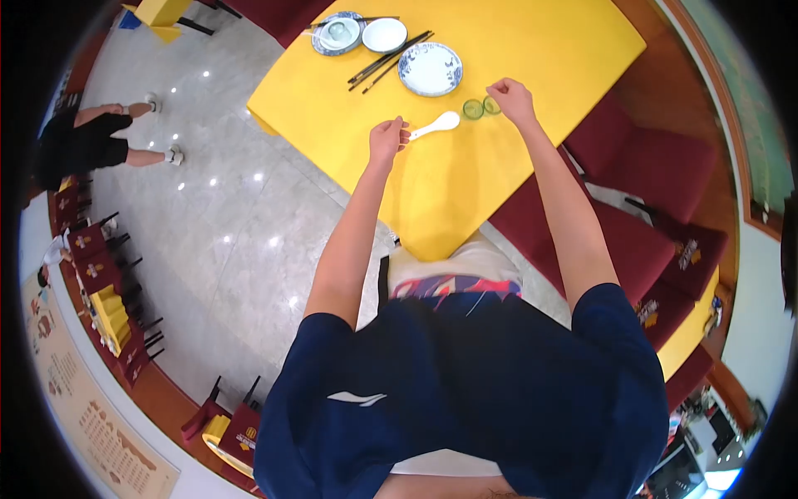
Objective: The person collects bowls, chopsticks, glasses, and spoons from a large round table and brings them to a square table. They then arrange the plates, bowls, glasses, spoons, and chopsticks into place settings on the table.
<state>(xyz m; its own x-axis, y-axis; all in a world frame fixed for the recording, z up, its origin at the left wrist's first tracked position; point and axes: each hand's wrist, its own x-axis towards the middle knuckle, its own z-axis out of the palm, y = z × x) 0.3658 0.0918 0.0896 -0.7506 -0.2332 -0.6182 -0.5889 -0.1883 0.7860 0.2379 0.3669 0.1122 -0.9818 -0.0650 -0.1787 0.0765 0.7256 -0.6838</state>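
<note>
My left hand (388,141) is closed on the handle end of a white spoon (440,124), whose bowl points right over the yellow tablecloth. My right hand (512,101) is closed, with its fingertips pinched at the edge of a small green glass (492,106). Touching or nearly touching that one on the left is a second green glass (473,109). Beyond my hands lies a blue-patterned white plate (430,70), with several black chopsticks (386,62) beside it. My palm hides part of the right glass's surroundings.
At the table's far side are a white bowl (385,36) and a patterned plate (320,41) carrying a bowl and a spoon. Dark red chairs (611,237) stand close on the right. A person in black (104,140) is on the grey floor (224,166) at left.
</note>
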